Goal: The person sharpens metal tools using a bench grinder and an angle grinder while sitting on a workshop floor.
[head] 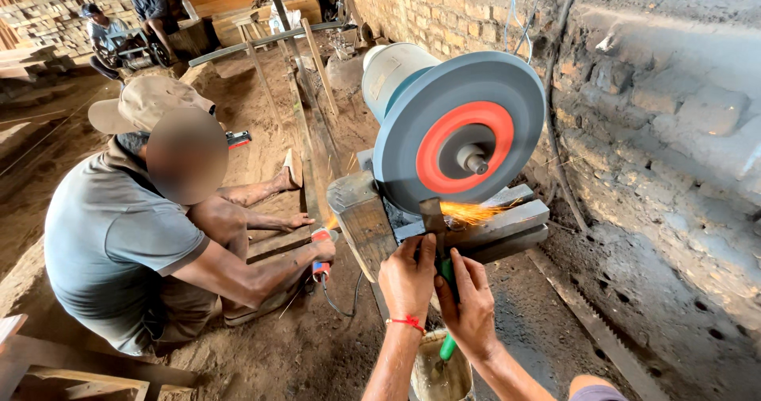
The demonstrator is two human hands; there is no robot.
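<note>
Fingers of both my left hand [407,278] and right hand [470,306] pinch a green-handled chisel [435,220], its blade pressed against the grey grinding wheel [458,131], sparks [469,211] flying over the wooden rest [507,223].

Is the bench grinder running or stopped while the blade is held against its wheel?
Running: orange sparks spray from where the blade meets the grey grinding wheel.

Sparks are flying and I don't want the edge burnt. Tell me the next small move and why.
Probably ease the chisel lightly sideways across the wheel. Both the left hand and the right hand press its tip on the rim, and the sparks stream from one spot.
</note>
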